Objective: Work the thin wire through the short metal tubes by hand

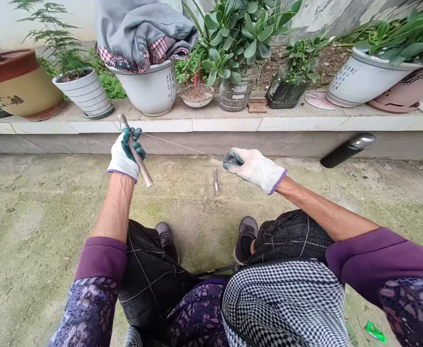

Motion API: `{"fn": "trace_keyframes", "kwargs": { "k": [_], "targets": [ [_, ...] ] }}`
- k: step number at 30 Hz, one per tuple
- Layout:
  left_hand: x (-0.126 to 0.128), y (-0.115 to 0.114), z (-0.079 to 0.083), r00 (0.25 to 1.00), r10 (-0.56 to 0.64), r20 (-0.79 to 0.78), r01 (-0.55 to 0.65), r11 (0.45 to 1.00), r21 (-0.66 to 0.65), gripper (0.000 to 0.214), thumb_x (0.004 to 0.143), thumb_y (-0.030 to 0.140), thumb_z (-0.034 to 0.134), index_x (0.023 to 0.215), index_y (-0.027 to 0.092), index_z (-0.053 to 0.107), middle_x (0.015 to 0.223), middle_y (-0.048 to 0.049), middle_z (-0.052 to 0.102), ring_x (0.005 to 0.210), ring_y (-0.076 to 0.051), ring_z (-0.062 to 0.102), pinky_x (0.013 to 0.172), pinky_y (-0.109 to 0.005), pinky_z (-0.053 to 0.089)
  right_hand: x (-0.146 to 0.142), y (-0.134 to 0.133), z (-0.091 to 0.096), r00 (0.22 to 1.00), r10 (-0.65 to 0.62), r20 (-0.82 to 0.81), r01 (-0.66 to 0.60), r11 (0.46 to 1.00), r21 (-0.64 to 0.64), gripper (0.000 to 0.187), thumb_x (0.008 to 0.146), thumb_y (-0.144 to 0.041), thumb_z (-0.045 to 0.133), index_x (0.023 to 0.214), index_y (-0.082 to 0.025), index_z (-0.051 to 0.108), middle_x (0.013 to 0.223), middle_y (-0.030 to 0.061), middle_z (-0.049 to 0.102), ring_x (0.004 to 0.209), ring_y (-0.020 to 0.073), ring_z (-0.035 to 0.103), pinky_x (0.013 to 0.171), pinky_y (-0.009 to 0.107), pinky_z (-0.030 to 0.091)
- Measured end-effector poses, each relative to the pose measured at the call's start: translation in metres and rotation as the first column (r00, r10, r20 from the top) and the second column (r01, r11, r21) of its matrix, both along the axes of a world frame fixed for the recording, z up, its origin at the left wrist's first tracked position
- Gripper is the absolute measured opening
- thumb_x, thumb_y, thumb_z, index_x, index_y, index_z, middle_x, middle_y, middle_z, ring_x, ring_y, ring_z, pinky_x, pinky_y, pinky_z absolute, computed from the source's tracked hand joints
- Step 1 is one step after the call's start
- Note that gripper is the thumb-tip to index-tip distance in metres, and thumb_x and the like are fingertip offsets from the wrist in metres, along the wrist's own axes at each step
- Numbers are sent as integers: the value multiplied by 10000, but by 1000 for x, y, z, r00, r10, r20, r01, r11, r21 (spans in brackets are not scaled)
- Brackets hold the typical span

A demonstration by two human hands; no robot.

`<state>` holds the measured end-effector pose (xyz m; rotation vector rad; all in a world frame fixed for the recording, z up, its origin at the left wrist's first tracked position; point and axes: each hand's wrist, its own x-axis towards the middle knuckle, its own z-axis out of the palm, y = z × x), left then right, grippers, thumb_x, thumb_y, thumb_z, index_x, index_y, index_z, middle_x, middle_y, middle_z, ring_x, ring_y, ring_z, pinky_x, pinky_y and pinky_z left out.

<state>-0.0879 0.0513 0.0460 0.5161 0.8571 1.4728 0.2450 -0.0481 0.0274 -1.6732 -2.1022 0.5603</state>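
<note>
My left hand (121,155), in a white glove with dark green coated fingers, is closed round a wooden stick (142,166). The stick slants, its upper end rising above my fist and its lower end pointing down to the right. From near the stick's upper part a thin pale string (182,145) runs straight across to the right. My right hand (256,167), gloved alike, pinches the string's other end; its fingertips are partly hidden. On the concrete between my hands lies a shorter piece of stick (216,181).
A low tiled ledge (225,124) crosses ahead, bearing several potted plants and a white pot (146,89) topped with grey cloth (142,31). A black flask (347,150) leans at its foot on the right. A green wrapper (375,332) lies at lower right.
</note>
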Motion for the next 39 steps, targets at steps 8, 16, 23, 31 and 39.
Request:
{"fn": "trace_keyframes", "kwargs": {
  "k": [8,16,23,31,39],
  "targets": [
    [-2,4,-4,1000,9,0,-9,1000,-1,116,959,293,506,885,217,554,763,18,689,373,-32,418,347,-159,326,-5,-11,5,988,71,136,-77,996,41,198,884,-309,529,1002,-206,649,874,53,718,764,184,630,683,273,416],
    [0,3,-4,1000,13,-21,-13,1000,-6,113,953,290,503,870,223,540,738,29,679,366,-34,413,337,-150,327,-2,-12,3,940,54,337,-103,986,129,266,931,-333,463,1069,-211,654,891,67,740,749,201,660,649,280,399],
    [0,6,-6,999,8,-45,-7,1000,6,93,931,294,541,874,221,552,755,11,685,375,-39,425,334,-162,336,0,-14,15,919,-47,391,-19,986,163,275,933,-342,466,1060,-200,664,870,79,747,723,219,665,620,296,372],
    [7,0,-7,1000,9,-12,-8,999,45,95,940,264,505,874,213,552,771,20,682,374,-32,408,332,-160,336,16,11,3,977,-128,171,86,969,234,256,922,-331,461,894,-180,666,717,50,672,615,176,552,593,294,334],
    [5,-3,-7,999,26,-37,-24,998,53,81,935,268,522,885,213,556,777,21,678,377,-30,398,330,-161,328,27,16,0,992,-79,101,60,982,181,170,857,-283,535,851,-189,676,736,37,678,655,169,561,623,278,367]
  ]
}}
